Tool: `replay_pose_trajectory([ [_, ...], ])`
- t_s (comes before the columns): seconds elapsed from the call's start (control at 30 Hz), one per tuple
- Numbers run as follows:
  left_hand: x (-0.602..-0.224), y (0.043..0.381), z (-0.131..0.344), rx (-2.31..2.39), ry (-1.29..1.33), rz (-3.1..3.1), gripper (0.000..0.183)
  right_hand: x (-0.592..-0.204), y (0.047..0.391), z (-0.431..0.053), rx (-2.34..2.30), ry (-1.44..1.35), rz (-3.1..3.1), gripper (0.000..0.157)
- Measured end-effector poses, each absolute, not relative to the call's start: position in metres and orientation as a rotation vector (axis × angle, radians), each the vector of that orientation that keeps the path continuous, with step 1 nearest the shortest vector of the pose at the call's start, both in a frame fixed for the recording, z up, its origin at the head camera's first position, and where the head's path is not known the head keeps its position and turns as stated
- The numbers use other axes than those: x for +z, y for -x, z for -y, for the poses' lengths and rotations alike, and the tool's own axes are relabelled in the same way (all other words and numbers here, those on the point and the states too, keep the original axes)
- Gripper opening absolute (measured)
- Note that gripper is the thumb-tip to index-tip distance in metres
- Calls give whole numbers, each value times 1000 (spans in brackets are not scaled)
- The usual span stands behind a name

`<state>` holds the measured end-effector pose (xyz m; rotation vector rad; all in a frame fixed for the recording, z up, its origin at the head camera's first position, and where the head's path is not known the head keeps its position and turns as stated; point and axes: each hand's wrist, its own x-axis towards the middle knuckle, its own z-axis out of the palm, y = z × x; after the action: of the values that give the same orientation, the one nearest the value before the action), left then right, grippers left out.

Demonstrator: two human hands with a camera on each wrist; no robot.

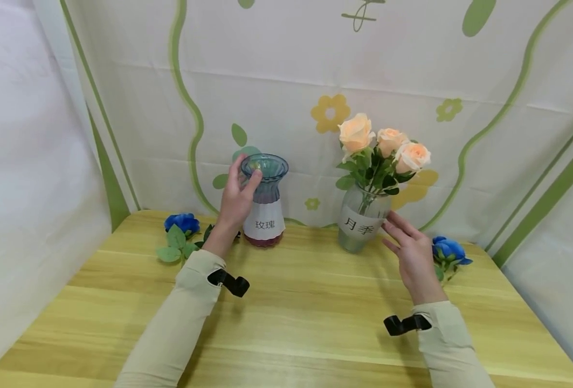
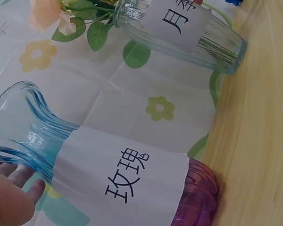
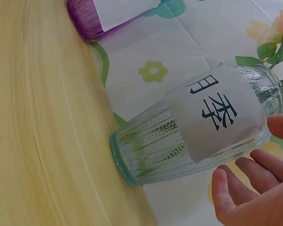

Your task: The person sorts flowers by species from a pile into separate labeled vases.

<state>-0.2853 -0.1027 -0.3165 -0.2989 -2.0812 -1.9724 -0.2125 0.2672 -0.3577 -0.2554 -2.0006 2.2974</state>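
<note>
In the head view my left hand [image 1: 235, 202] holds the flared neck of a glass vase [image 1: 268, 189], thumb on the near side and fingers on the left. The vase shades from blue to purple, stands upright and bears a white label. A clear ribbed vase [image 1: 351, 240], also labelled, stands to its right with several peach roses [image 1: 392, 141] in it. Beside that vase is my right hand [image 1: 414, 258], fingers loosely bent along its right side. The right wrist view shows the thumb [image 3: 280, 127] near its upper part and a gap below the other fingertips.
A blue rose [image 1: 181, 222] with green leaves lies at the table's left, partly behind my left wrist. Another blue rose [image 1: 448, 250] lies right of my right hand. Both vases stand near the back of the wooden table [image 1: 305, 323], close to a patterned cloth backdrop [image 1: 276, 102].
</note>
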Motion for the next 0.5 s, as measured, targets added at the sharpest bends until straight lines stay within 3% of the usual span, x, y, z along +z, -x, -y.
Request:
replay_pose_trajectory([
  [0.17, -316, 286, 100, -1987, 334, 2071, 71, -357, 204, -280, 2332, 198, 1954, 67],
  [0.37, -312, 285, 102, -1979, 327, 2123, 72, -353, 184, -311, 2538, -1, 1697, 36],
  [0.5, -311, 281, 107, -1994, 294, 2168, 73, -352, 168, -330, 2563, -58, 1654, 31],
])
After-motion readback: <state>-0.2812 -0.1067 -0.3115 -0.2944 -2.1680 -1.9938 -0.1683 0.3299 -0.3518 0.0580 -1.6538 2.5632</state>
